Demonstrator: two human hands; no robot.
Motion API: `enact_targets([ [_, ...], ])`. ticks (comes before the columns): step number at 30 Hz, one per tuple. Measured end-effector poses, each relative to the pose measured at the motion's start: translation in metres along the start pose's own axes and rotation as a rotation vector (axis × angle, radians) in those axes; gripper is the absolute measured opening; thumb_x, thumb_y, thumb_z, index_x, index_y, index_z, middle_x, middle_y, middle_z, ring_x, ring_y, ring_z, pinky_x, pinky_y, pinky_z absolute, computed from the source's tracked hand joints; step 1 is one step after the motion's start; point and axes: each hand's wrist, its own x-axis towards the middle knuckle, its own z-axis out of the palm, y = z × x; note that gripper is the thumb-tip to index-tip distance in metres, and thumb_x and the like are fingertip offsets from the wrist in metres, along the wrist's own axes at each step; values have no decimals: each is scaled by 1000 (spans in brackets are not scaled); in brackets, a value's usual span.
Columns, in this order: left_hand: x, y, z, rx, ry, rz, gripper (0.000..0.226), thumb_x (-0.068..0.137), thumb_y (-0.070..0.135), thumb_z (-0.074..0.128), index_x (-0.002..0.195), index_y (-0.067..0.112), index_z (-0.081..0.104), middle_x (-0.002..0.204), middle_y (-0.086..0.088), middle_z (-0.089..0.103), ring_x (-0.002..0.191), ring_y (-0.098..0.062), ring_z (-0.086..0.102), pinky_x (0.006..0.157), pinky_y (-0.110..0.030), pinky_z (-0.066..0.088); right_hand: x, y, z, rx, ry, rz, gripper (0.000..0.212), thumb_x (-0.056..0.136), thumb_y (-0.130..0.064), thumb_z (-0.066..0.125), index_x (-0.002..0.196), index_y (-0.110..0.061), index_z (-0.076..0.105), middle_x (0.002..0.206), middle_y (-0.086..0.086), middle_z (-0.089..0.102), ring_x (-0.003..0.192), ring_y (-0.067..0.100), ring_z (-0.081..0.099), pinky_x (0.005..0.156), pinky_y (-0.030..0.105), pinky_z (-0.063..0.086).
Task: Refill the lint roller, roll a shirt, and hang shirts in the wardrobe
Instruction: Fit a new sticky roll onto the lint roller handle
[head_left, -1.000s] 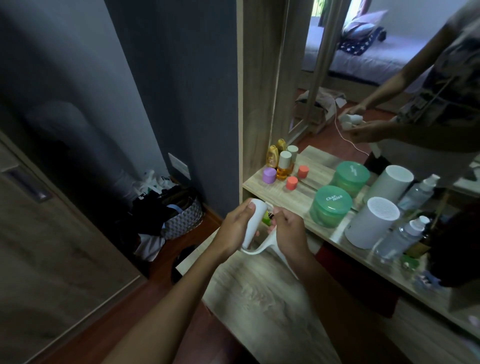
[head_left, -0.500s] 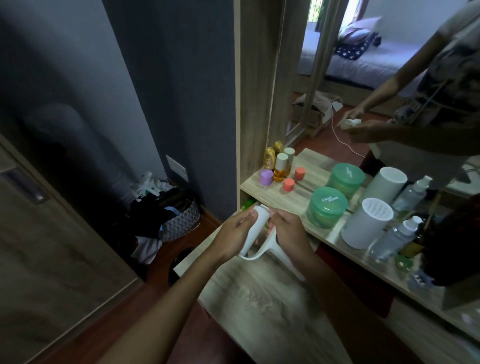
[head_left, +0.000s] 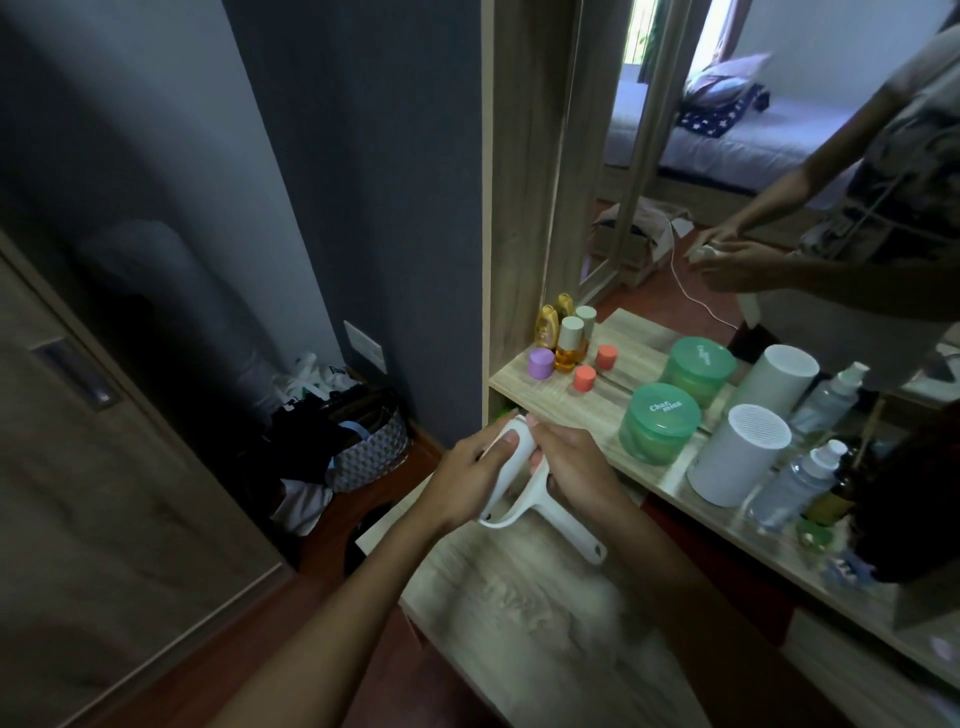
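Observation:
I hold a white lint roller over a wooden stool top, just in front of the dressing-table shelf. My left hand grips the white roll on the roller's head, thumb lying along it. My right hand grips the frame next to the roll, fingers curled round it. The roller's handle sticks out down and to the right, past my right wrist. No shirt is in view.
The wooden shelf below a mirror carries small bottles, two green jars, a white cylinder and spray bottles. A basket of clothes sits on the floor by the grey wall. A wooden door stands at left.
Both hands kept hold of the roller and shifted slightly on it; its handle now shows further out past my right wrist. The view drifted a little.

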Motion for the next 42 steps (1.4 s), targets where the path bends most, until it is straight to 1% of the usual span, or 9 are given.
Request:
enact_targets([
  [6,-9,13,-7,-129,-3,-31,29,101,33,41,114,24,66,85,0,71,67,-12,65,51,-21,47,-6,7,2,-195,-56,-113,26,94,-38,51,112,-29,68,90,-9,71,86,6,65,79,31,52],
  [13,-15,10,-7,-193,7,-60,31,102,36,38,114,28,65,77,1,71,67,-13,66,51,-20,47,-9,0,4,-229,-119,-122,35,83,-48,54,113,-33,65,101,-6,72,97,11,67,92,48,52],
  [16,-15,13,-11,-244,29,-121,32,100,41,40,118,29,64,84,3,71,67,-7,66,51,-18,47,-11,-2,8,-170,-174,-119,35,87,-34,62,122,-31,58,109,-3,69,101,13,66,91,39,54],
  [20,-13,19,-25,-328,98,-170,40,97,48,43,122,22,62,104,-9,71,80,-19,70,59,-26,51,-17,-7,13,-198,-244,-226,64,83,-29,72,138,-36,39,124,-20,59,114,-7,55,92,16,47],
  [23,-16,23,-39,-350,146,-165,37,96,49,44,114,23,64,91,-12,71,74,-25,68,60,-32,50,-19,-11,17,-274,-311,-284,94,75,-37,79,149,-36,21,138,-23,48,124,-10,46,101,19,42],
  [29,-36,37,-61,-407,305,-73,31,97,40,48,99,20,71,88,-16,70,74,-33,67,65,-40,53,-22,-32,30,-560,-392,-369,117,72,-44,78,145,-51,-12,101,-31,54,94,-8,60,79,13,49],
  [31,-47,41,-72,-292,388,-23,28,97,40,48,99,25,72,93,-5,74,86,-27,70,75,-41,56,-24,-39,45,-560,-328,-435,105,79,-45,71,146,-50,-9,105,-21,57,97,0,60,84,23,51],
  [35,-73,45,-107,-27,549,64,25,100,36,44,105,33,68,101,12,69,91,4,62,74,-8,46,-24,-50,87,-565,-219,-502,90,88,-40,62,149,-46,-5,106,-7,62,95,13,64,76,29,50],
  [42,-130,9,-245,928,736,421,41,97,31,42,132,16,55,135,-10,55,133,-25,41,111,-42,34,-23,-79,202,-482,-39,-474,91,89,-17,64,153,-30,0,120,5,62,98,23,62,74,26,39],
])
